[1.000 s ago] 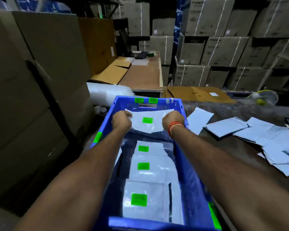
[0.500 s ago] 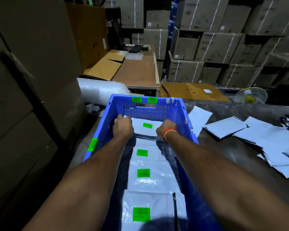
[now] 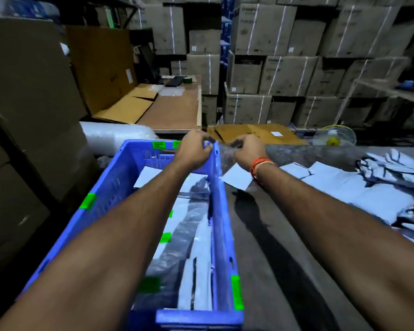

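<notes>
Left hand (image 3: 195,150) and right hand (image 3: 247,151), both at arm's length, near each other but apart. Each has its fingers curled, apparently pinching the top edge of a clear film (image 3: 226,160) stretched between them; motion blur hides the exact grip. The film hangs over the far right corner of the blue crate (image 3: 101,187), partly outside its right wall. White packets (image 3: 201,247) with green labels and a grey plastic sheet lie along the crate floor. The crate stands on a dark table (image 3: 273,235), with more white packets spread at the right (image 3: 368,187).

Step in hand, as judged: lifting the film clear of the crate. The next move calls for an even two-handed pull, up and rightward, so the film does not snag on the rim.
</notes>
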Demonstrator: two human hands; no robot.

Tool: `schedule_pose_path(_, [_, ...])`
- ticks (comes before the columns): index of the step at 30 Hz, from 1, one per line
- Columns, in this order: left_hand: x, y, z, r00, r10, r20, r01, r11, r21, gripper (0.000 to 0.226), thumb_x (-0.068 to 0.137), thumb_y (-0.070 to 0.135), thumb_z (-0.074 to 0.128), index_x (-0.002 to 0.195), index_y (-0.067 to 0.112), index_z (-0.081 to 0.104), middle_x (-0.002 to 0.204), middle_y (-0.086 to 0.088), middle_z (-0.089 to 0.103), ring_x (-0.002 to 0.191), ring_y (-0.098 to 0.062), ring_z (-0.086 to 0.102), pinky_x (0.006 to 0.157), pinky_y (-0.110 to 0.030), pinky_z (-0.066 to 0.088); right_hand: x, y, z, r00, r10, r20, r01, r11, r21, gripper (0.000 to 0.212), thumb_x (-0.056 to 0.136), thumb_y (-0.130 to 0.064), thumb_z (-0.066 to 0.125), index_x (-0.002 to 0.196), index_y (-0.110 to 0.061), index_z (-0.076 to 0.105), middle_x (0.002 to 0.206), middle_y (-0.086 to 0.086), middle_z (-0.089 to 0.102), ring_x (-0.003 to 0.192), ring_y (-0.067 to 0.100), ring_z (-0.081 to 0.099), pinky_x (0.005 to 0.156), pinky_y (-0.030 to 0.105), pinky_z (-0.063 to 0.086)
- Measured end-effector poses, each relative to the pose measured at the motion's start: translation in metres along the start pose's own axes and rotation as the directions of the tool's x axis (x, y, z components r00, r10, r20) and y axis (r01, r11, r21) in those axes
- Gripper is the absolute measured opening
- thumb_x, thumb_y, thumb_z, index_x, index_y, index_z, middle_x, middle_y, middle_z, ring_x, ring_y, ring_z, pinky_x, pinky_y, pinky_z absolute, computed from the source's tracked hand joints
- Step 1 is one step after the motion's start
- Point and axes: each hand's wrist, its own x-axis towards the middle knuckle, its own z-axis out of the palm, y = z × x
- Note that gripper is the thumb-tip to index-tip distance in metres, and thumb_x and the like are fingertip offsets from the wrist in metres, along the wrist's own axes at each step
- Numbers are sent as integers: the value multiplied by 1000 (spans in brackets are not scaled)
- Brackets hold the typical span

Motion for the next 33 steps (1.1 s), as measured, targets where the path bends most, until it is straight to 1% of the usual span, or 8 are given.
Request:
schedule_pose_path(4, [12, 68, 19, 998, 4, 61, -6, 999, 33, 29, 86, 15, 61, 109, 19, 77, 113, -8, 74, 106, -25, 67, 90, -30, 52, 0, 56, -42, 1000, 7, -22, -7, 1000, -19, 36, 80, 3, 54, 105, -9, 77, 113, 12, 72, 110, 28, 64, 100, 36, 51])
schedule_pose_path(8, [16, 129, 65, 977, -57, 206, 45, 997, 60, 31, 90, 18, 61, 117, 15, 75, 113, -13, 74, 106, -29, 67, 85, -29, 49, 9, 122, -66, 998, 57, 16, -57, 998, -29, 32, 80, 0, 57, 99, -16, 77, 108, 10, 74, 105, 27, 67, 97, 33, 53])
schedule_pose_path(12, [18, 158, 122, 950, -111, 293, 89, 992, 86, 33, 92, 21, 62, 124, 16, 71, 121, -12, 70, 111, -28, 64, 87, -29, 47, 13, 186, -81, 992, 66, 107, -58, 996, -69, 36, 80, -4, 57, 106, -20, 76, 112, 10, 73, 109, 29, 66, 100, 36, 51])
schedule_pose_path(16, [17, 162, 177, 930, -158, 330, 105, 979, 174, 41, 85, 22, 66, 125, 15, 67, 128, -9, 66, 119, -27, 58, 96, -33, 47, 15, 243, -81, 985, 69, 159, -51, 992, -113, 43, 79, -5, 58, 118, -20, 71, 124, 8, 66, 119, 29, 59, 102, 34, 48])
schedule_pose_path(20, [17, 150, 230, 928, -233, 292, 161, 954, 252, 49, 87, 39, 64, 131, 19, 56, 128, -15, 55, 121, -37, 50, 95, -46, 48, 27, 287, -67, 979, 7, 202, 46, 966, -255, 59, 81, -11, 59, 139, -22, 56, 137, 11, 57, 130, 34, 46, 107, 38, 44])
schedule_pose_path(25, [19, 144, 279, 920, -279, 276, 161, 910, 381, 73, 77, 17, 72, 143, 21, 39, 153, -15, 25, 138, -38, 28, 101, -49, 41, 45, 314, -50, 966, -101, 237, 193, 893, -407, 71, 84, -10, 57, 150, -28, 37, 160, 8, 25, 144, 30, 20, 107, 43, 35])
schedule_pose_path(30, [23, 135, 306, 925, -300, 232, 186, 892, 413, 52, 79, 8, 57, 127, 24, 45, 122, -10, 45, 118, -35, 45, 96, -52, 42, 71, 324, -28, 940, -201, 275, 315, 819, -480, 74, 84, -9, 60, 151, -28, 34, 164, 11, 14, 150, 32, 10, 114, 47, 22])
schedule_pose_path(33, [25, 127, 305, 928, -302, 219, 206, 904, 376, 53, 85, 10, 53, 134, 30, 47, 126, -7, 52, 119, -33, 50, 102, -57, 40, 86, 326, -20, 913, -218, 344, 379, 765, -520, 68, 86, -8, 58, 148, -27, 39, 161, 12, 24, 149, 34, 13, 111, 47, 22])
